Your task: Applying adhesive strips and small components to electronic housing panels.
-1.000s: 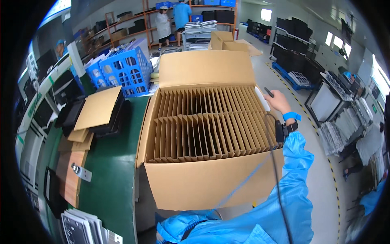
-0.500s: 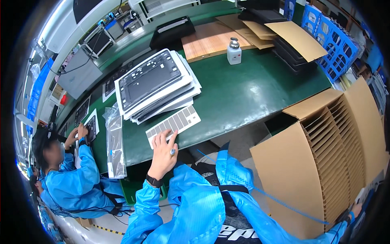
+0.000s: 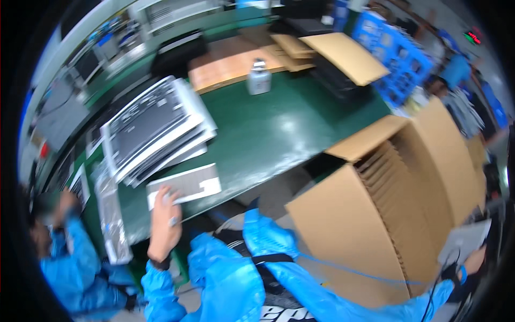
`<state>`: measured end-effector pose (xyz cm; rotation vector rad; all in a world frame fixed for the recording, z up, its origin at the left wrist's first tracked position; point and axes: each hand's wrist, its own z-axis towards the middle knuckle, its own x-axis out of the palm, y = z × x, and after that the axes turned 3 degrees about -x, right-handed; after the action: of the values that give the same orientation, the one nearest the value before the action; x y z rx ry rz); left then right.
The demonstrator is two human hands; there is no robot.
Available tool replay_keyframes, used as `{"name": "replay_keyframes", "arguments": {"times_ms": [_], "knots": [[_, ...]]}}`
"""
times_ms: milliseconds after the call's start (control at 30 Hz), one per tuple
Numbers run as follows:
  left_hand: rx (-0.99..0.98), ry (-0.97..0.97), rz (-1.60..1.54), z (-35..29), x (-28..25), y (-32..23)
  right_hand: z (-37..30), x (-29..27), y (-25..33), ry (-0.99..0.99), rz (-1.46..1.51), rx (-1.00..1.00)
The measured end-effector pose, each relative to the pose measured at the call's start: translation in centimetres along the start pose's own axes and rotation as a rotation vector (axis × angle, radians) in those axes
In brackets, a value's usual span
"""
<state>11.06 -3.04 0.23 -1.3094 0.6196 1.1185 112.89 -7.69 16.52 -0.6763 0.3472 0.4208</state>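
My left hand (image 3: 166,222) rests its fingertips on the near edge of a white sheet of grey rectangular stickers (image 3: 189,184), which lies flat by the table's front edge. Its fingers are somewhat apart and a ring shows on one of them. Far out at the right, my right hand (image 3: 474,261) grips the lower edge of a thin, flat silver-grey panel (image 3: 465,239). Motion blur softens both hands. Beyond the sheet stands a stack of white sheets (image 3: 199,131), with a dark framed panel (image 3: 150,121) on top.
An open cardboard box (image 3: 343,231) with rows of dividers stands right of the green table (image 3: 257,134). A small pump bottle (image 3: 259,80) is near a wooden board (image 3: 228,60). A plastic-wrapped strip (image 3: 111,217) lies left, beside a co-worker in blue (image 3: 75,268).
The view has swung to the right, shifting the table leftward. My right hand now shows a silver-grey panel in its grip, beside the box. My left hand stays on the sticker sheet.
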Motion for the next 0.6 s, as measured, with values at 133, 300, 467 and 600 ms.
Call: {"name": "replay_keyframes", "arguments": {"times_ms": [133,300,467,600], "knots": [[-0.055,-0.010,-0.894,0.7,-1.6,-1.7,10.7,-21.9,6.6,-0.082,0.375,0.090],[-0.417,0.417,-1.787,5.1,-1.3,-4.6,16.5,-40.5,19.4,-0.541,0.693,-0.291],[-0.359,0.917,-2.056,8.3,-2.1,-4.3,21.1,-51.8,30.5,-0.772,1.298,-0.533],[-0.199,0.941,-2.369,12.3,-4.2,-3.3,21.8,-57.9,40.8,-1.029,1.515,-0.657]]}}
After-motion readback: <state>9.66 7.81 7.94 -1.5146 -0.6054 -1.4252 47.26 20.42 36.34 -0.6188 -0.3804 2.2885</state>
